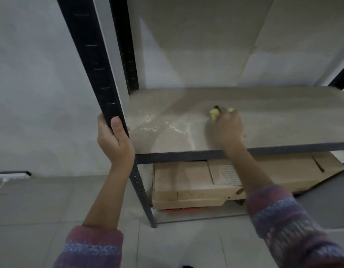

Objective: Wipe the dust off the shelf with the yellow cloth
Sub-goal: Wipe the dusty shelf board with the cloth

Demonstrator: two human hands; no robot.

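Observation:
A beige shelf board (273, 120) sits in a black metal rack. White dust (159, 126) lies scattered on its left part. My right hand (228, 130) lies on the board's middle and grips the yellow cloth (214, 113), which shows only as small bits past the fingers; the hand is blurred. My left hand (113, 140) grips the black front-left upright (101, 74) of the rack at the board's level.
Flattened cardboard boxes (188, 182) lie on the lowest level under the board. A black front rail (177, 156) edges the board. A white power strip (13, 175) with a cable lies on the tiled floor by the wall at the left.

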